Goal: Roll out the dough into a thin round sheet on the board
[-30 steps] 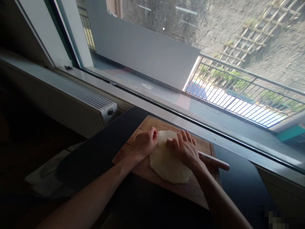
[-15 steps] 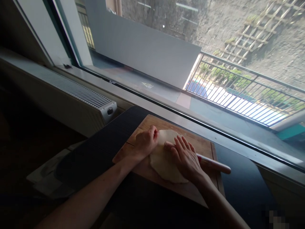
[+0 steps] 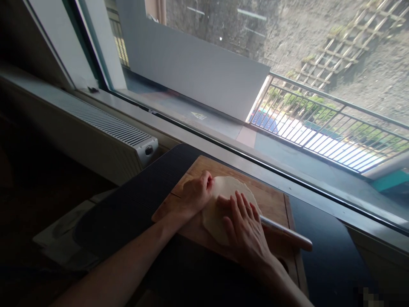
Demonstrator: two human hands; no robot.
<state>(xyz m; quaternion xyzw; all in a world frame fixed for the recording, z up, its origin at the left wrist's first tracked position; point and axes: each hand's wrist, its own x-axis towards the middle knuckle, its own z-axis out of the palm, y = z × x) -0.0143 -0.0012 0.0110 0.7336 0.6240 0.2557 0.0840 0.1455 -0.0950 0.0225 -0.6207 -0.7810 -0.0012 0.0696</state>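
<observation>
Rolling: the flattening of the dough [image 3: 216, 218] seems to be in hand; for the next stroke, even palm pressure along the rolling pin [image 3: 287, 234] would be called for.
Right hand [image 3: 247, 230]: held nearly flat over the rolling pin, on the near side of the board [image 3: 271, 202], fingers stretched forward, nothing gripped.
Left hand [image 3: 196, 194]: rested on the board's left part, at the dough's edge, fingers curled in; whether that edge is pinched cannot be told.
Dough: spread thin at the board's middle, partly hidden by the right hand.
Rolling pin: slanted past the board's right edge.
Table [image 3: 322, 230]: set beneath the board.
Radiator [image 3: 111, 125]: placed beyond the board, leftward.
Railing [image 3: 329, 121]: seen outdoors, far beyond the board.
</observation>
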